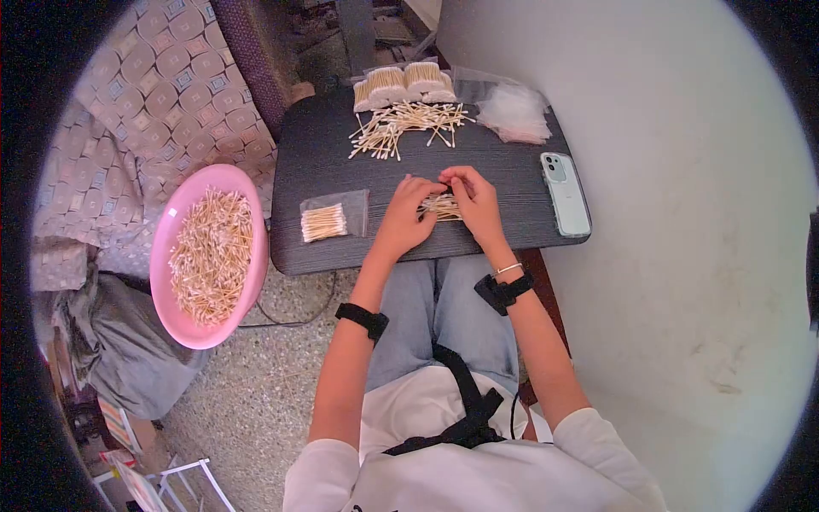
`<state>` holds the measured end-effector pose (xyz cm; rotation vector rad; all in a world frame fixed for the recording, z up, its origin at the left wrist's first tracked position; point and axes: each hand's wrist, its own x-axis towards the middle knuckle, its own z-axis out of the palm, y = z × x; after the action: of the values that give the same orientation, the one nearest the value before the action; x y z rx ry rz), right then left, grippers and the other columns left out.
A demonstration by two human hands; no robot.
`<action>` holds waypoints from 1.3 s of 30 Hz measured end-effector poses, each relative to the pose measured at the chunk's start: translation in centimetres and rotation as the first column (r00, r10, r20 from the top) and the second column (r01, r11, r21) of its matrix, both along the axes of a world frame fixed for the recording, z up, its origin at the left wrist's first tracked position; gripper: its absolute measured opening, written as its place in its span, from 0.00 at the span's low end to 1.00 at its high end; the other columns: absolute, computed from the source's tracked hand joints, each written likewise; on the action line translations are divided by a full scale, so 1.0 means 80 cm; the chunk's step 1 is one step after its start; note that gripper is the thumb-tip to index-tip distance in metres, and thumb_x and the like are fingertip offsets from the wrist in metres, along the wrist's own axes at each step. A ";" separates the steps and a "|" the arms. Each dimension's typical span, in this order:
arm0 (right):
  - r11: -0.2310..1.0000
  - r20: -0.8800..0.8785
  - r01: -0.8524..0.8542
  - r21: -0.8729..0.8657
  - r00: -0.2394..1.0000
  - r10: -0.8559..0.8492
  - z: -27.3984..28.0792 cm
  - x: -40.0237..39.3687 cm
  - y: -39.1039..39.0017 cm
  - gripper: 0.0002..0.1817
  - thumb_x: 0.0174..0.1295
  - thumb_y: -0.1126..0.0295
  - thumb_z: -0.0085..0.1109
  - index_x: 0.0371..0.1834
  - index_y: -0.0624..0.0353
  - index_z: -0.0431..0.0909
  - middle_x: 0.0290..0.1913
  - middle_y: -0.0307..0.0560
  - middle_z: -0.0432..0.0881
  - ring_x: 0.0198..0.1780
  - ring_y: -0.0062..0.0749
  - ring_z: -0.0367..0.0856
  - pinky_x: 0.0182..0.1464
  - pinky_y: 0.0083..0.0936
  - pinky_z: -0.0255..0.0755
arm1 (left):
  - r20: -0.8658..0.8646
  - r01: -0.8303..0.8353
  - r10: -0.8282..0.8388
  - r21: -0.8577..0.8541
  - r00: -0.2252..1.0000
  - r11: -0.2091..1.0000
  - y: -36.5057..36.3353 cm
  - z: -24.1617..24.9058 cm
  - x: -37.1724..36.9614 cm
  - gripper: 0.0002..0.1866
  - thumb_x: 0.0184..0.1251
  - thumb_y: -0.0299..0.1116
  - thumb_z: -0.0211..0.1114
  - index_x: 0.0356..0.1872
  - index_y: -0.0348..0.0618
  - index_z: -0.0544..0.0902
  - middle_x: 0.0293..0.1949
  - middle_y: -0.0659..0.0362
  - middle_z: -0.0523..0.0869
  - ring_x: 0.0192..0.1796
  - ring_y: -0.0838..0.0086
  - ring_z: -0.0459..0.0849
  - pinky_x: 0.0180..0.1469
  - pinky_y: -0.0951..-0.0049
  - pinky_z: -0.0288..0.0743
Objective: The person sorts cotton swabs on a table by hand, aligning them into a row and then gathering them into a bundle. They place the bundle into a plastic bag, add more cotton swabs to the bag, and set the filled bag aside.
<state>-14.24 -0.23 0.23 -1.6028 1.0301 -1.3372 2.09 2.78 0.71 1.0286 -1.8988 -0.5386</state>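
A small bunch of cotton swabs (442, 207) lies at the near part of the dark table, between my two hands. My left hand (406, 215) curls against the bunch's left end, and my right hand (476, 205) closes round its right end with bent fingers. Part of the bunch is hidden under the fingers. Left of my hands lies a clear plastic bag (356, 213) with a neat row of swabs (323, 223) in it. Farther back, a loose heap of cotton swabs (401, 125) spreads over the tabletop.
Several packed swab bundles (403, 81) are stacked at the table's back edge. Empty clear bags (514, 113) lie at the back right, a phone (566, 194) at the right edge. A pink basin (162, 256) of swabs stands left of the table (294, 154). A wall (674, 213) rises on the right.
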 end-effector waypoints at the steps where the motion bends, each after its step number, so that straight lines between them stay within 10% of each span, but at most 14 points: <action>1: 1.000 0.005 0.004 0.003 1.000 -0.004 -0.001 0.001 0.000 0.08 0.69 0.77 0.51 0.45 0.64 0.81 0.44 0.48 0.87 0.45 0.31 0.86 0.49 0.27 0.78 | -0.013 -0.015 0.015 0.001 1.000 1.000 0.000 0.000 0.000 0.23 0.50 0.22 0.61 0.52 0.41 0.80 0.48 0.52 0.81 0.57 0.53 0.77 0.72 0.53 0.59; 15: 0.998 -0.069 -0.029 0.052 0.997 0.033 0.008 -0.001 0.005 0.13 0.70 0.77 0.51 0.54 0.65 0.80 0.49 0.47 0.86 0.50 0.26 0.83 0.53 0.23 0.76 | -0.084 -0.068 0.077 0.110 0.993 0.992 0.004 0.011 -0.004 0.16 0.56 0.21 0.63 0.47 0.38 0.82 0.46 0.52 0.82 0.53 0.56 0.78 0.59 0.60 0.70; 39: 0.952 -0.411 -0.071 -0.297 0.910 -0.060 0.013 0.001 0.010 0.21 0.48 0.74 0.65 0.49 0.58 0.79 0.51 0.49 0.79 0.57 0.49 0.73 0.63 0.40 0.66 | -0.076 -0.232 0.233 0.025 0.969 0.972 -0.001 -0.004 0.000 0.22 0.54 0.22 0.63 0.54 0.41 0.78 0.50 0.51 0.82 0.56 0.54 0.77 0.62 0.58 0.68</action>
<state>-14.14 0.59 1.30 -2.1937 1.0982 -1.2203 2.06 2.71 0.42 1.2037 -1.6794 -0.4513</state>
